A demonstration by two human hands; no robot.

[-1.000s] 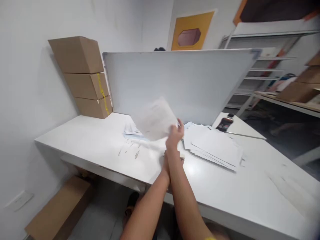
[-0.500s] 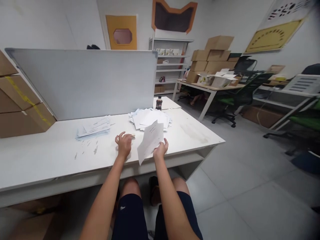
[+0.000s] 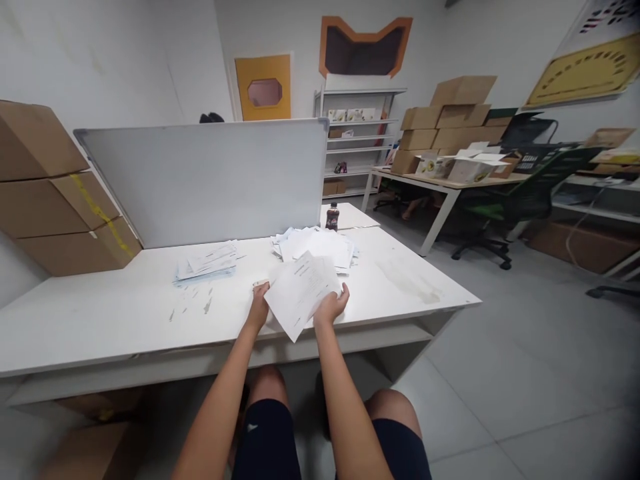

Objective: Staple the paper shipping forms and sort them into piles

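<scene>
A printed sheet of paper [image 3: 300, 293] is held tilted above the front of the white desk. My right hand [image 3: 330, 307] is closed on its lower right edge, with the thumb out to the side. My left hand [image 3: 259, 307] is at the sheet's left corner, its fingers curled and partly covered by the paper. A small pale thing shows at those fingers, too small to name. Just behind the sheet lies a messy heap of papers [image 3: 325, 241]. Farther left is a lower stack of papers [image 3: 207, 263].
Behind the papers stands a whiteboard [image 3: 210, 183], with cardboard boxes [image 3: 60, 193] stacked at its left. A dark drink bottle [image 3: 332, 217] stands beyond the heap. Dark marks [image 3: 207, 303] spot the white desk [image 3: 120, 313]. An office chair [image 3: 500, 207] is at the right.
The sheet has turned to face me more, and its left corner now meets my left hand. That hand's raised fingers have curled in. The whole view has shifted.
</scene>
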